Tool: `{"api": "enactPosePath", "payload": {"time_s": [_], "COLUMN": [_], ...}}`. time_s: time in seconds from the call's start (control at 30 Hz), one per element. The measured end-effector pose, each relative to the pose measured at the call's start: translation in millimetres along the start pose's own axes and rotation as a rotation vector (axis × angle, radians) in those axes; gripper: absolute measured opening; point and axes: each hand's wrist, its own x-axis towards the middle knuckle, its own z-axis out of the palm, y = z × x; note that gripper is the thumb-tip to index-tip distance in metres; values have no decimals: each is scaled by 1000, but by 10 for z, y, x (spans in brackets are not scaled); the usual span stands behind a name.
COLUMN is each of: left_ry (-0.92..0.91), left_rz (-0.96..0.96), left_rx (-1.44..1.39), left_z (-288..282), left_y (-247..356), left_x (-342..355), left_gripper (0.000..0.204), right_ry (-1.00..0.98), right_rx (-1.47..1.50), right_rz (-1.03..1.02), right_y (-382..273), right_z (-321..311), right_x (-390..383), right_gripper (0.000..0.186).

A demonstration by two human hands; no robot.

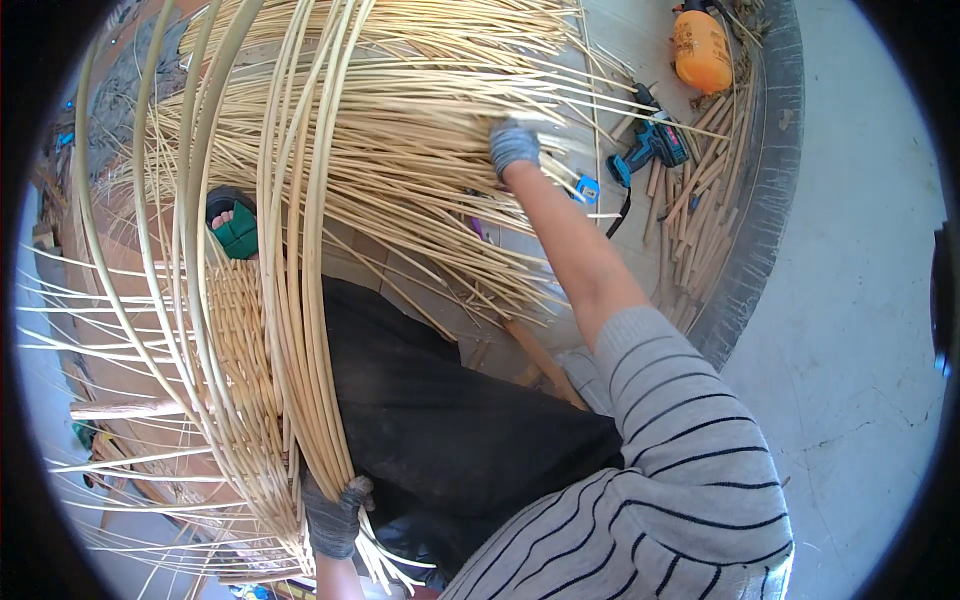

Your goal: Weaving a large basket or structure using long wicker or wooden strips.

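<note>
My left hand point(337, 515), in a grey knit glove, is closed round the lower end of a bundle of peeled willow rods point(310, 400). The bundle rises and bends away beside a woven wicker basket point(238, 340), whose side has thin rods sticking out to the left. Far off to the right, my gloved right hand point(514, 145) reaches to the ends of a large pile of willow rods point(400, 150) on the floor. That hand's fingers are smeared by motion, as are some rods around it, so I cannot tell whether it grips any.
A blue-and-black cordless drill point(652, 145), a blue tape measure point(586, 189) and an orange spray bottle point(702, 50) are right of the pile. Wooden sticks point(695, 210) lie along a curved grey edge point(765, 170). Black cloth point(430, 390) covers my lap; a sandalled foot point(232, 222) shows beyond the basket.
</note>
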Motion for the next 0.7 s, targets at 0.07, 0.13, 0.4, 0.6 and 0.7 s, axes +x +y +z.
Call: {"api": "enactPosePath", "payload": {"time_s": [0.07, 0.13, 0.4, 0.6, 0.7], "left_ry": [-16, -8, -23, -45, -34], "left_rz": [-17, 0, -48, -62, -33], "left_rx": [6, 19, -2, -8, -59], "left_z": [0, -3, -40, -34, -23], "left_y": [-4, -15, -87, -76, -46], "left_x": [7, 12, 13, 22, 18], "left_gripper": [50, 51, 54, 66, 55], "right_ry": [66, -189, 17, 315, 132], "right_rx": [31, 231, 225, 252, 40], "right_rz": [32, -58, -190, -63, -159], "right_y": [-186, -342, -549, -70, 239], "right_z": [-3, 39, 25, -167, -129], "right_x": [-276, -615, -886, -109, 222], "right_gripper": [21, 19, 32, 25, 26]}}
